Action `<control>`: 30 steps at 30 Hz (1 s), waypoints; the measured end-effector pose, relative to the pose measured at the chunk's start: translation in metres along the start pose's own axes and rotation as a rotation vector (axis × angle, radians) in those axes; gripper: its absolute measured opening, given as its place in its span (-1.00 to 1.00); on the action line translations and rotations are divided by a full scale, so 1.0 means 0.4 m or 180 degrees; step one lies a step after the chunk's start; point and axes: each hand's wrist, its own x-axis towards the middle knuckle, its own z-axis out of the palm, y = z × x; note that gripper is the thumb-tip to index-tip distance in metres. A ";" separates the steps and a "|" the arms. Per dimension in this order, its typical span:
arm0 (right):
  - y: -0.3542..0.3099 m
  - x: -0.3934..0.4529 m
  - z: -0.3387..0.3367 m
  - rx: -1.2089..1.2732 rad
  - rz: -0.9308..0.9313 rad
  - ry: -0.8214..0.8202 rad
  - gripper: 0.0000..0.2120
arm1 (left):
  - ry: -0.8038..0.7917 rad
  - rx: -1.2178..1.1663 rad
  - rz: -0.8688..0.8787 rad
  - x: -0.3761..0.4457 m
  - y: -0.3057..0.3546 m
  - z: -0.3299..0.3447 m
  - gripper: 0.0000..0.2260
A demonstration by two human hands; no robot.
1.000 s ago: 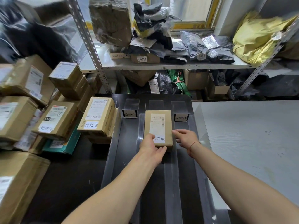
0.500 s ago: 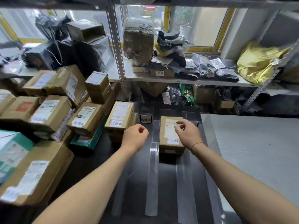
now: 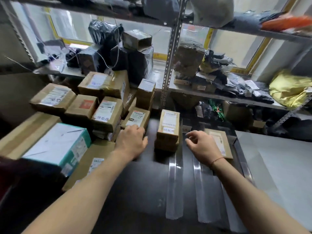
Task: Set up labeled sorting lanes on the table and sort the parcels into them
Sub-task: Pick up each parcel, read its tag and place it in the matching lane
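Observation:
Clear plastic lane dividers [image 3: 174,186] lie lengthwise on the dark table [image 3: 145,188]. A flat brown parcel [image 3: 221,142] with a white label lies in a lane, half hidden by my right hand [image 3: 202,146], which hovers empty with loosely curled fingers. A taller brown parcel [image 3: 168,129] stands at the lanes' left edge, between both hands. My left hand [image 3: 130,141] reaches toward a small labelled parcel [image 3: 137,118] at the foot of the pile, fingers relaxed, holding nothing. A small lane label stand [image 3: 186,128] peeks out behind the tall parcel.
A heap of cardboard parcels [image 3: 101,112] fills the table's left side, with a white and teal box [image 3: 59,146] in front. Metal shelving [image 3: 170,53] behind holds black bags and a yellow bag [image 3: 290,88]. A grey table surface [image 3: 278,162] lies to the right.
Both hands have left the flat parcel in its lane. My left hand has moved left toward the pile, and the view has swung left and upward.

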 end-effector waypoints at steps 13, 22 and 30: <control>-0.269 0.120 0.133 0.0296 -0.0498 -0.0368 -0.82 | 0.0071 -0.0250 -0.0535 -0.039 -0.260 -0.131 -0.70; -0.475 0.219 0.332 0.0620 -0.0283 -0.0637 -0.86 | -0.0161 -0.0268 -0.0666 0.085 -0.540 -0.196 -0.66; -0.652 0.340 0.526 0.0928 0.0991 -0.0815 -0.63 | -0.0307 -0.0389 0.0177 0.224 -0.677 -0.179 -0.63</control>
